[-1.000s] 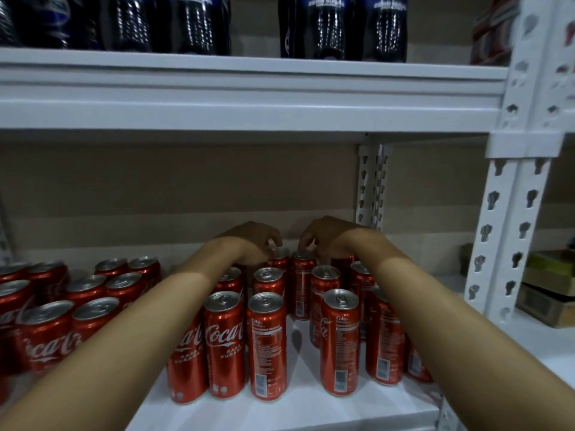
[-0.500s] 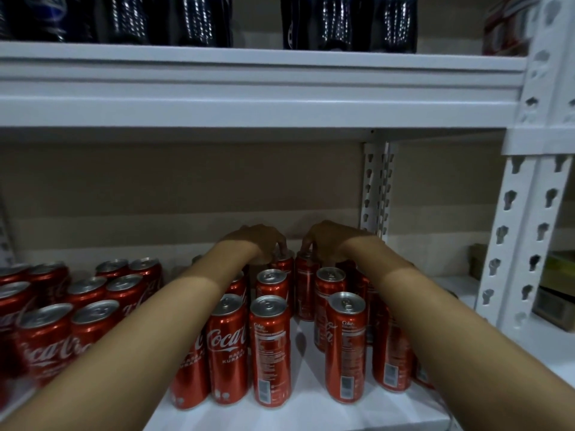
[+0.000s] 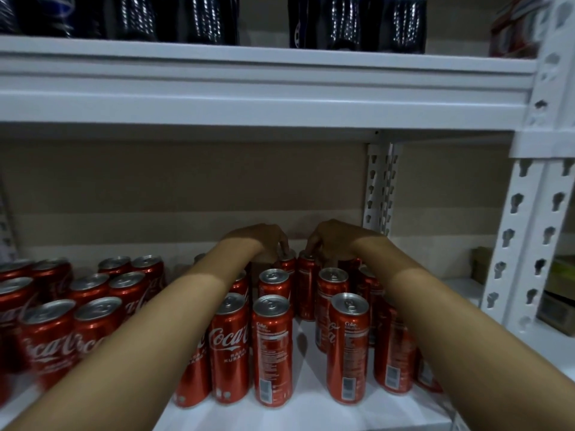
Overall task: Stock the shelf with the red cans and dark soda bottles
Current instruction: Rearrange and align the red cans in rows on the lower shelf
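At shelf [image 3: 280, 412] rear, twelve o'clock: left hand [image 3: 264, 241] and right hand [image 3: 333, 241] each pinching rear can top. Forearms crossing over front red cans [image 3: 272, 346]; withdrawal risking toppling.

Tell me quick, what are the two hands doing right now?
Left hand: fingers curled down onto the top of a back-row red can, gripping it.
Right hand: fingers pinching the top of the neighbouring back-row can.

Red cans [image 3: 273, 349] upright on lower shelf [image 3: 311, 412], dark soda bottles [image 3: 357, 23] above
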